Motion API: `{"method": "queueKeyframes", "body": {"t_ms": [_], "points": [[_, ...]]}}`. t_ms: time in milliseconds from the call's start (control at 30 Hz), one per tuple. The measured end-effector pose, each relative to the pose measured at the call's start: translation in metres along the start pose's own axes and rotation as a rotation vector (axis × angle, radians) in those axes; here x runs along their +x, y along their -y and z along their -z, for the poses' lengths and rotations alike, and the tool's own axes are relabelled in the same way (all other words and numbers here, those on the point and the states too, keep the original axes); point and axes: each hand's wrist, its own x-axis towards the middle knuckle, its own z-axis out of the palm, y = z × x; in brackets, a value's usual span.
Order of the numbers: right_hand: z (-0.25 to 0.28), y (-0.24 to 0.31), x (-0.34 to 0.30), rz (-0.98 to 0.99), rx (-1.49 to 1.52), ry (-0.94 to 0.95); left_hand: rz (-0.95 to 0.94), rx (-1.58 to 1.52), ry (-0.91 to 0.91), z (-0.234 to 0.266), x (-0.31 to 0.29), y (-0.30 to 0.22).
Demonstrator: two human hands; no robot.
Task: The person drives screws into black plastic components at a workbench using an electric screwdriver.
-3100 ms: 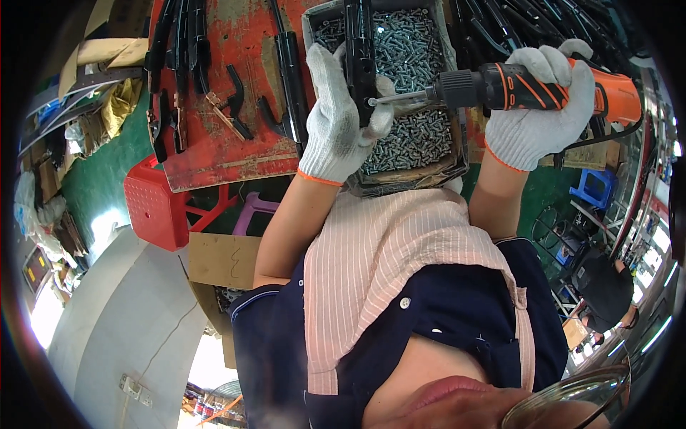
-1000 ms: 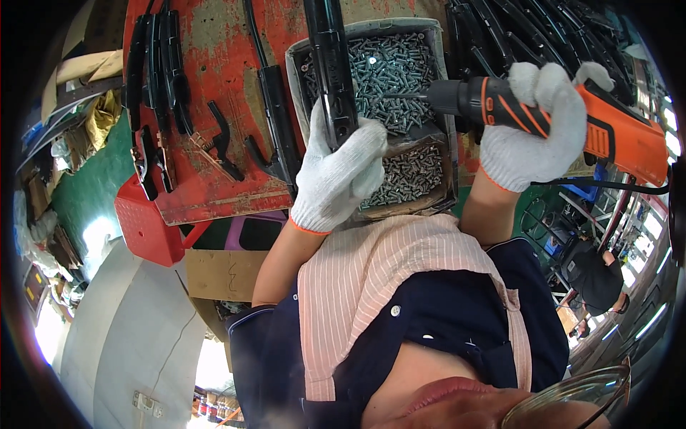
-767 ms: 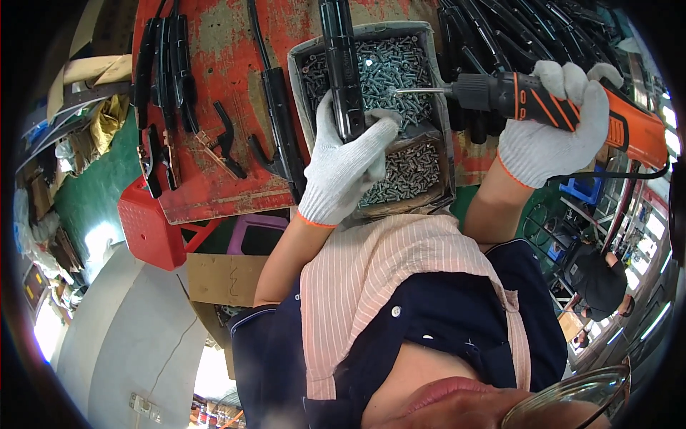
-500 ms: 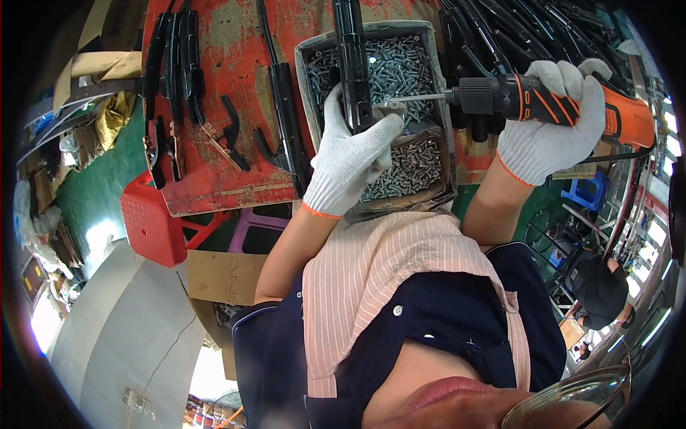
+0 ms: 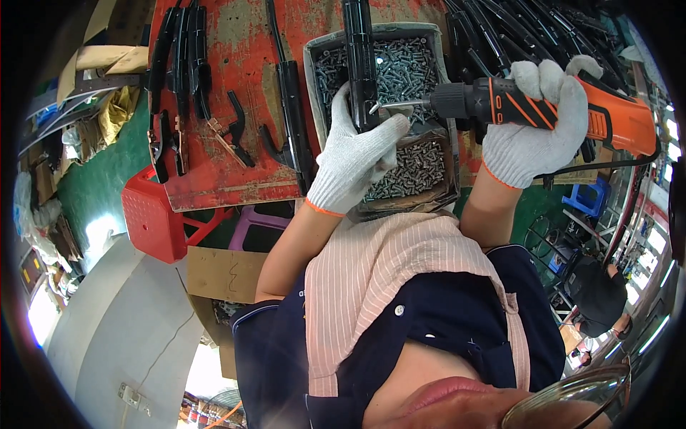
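Note:
In my left hand (image 5: 357, 159), gloved in white knit, is a black tubular handle (image 5: 359, 53). It points away from me over a box (image 5: 309, 75) full of loose screws (image 5: 409, 68). My fingers wrap its near end, the thumb on its right side. My gloved right hand (image 5: 532, 139) grips an orange and black power screwdriver (image 5: 613, 118) lying sideways. Its long bit (image 5: 409, 104) points left and reaches the side of the handle near my left thumb. A small bright screw seems to sit at the bit's tip.
Black handles with levers and copper-coloured jaws (image 5: 232, 136) lie left on the worn red table (image 5: 236, 43). More black handles (image 5: 500, 32) are piled at the far right. A red stool (image 5: 153, 218) stands below the table's left corner. Another person (image 5: 600, 293) is far right.
My right hand has brought the screwdriver leftward, so the bit's tip now meets the handle's side. The left hand still holds the handle, and the whole view has shifted slightly.

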Motion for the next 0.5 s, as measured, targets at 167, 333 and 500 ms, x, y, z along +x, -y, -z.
{"method": "queueKeyframes", "body": {"t_ms": [167, 333, 500], "points": [[0.016, 0.0, -0.003, 0.029, 0.119, 0.059, 0.016, 0.024, 0.054, 0.0, 0.001, -0.004], [0.007, -0.003, -0.013, 0.139, -0.181, -0.151, 0.063, -0.012, 0.077, 0.011, 0.003, 0.0], [0.004, -0.001, -0.016, 0.215, -0.261, 0.002, 0.11, -0.147, 0.065, 0.013, 0.004, 0.006]]}}
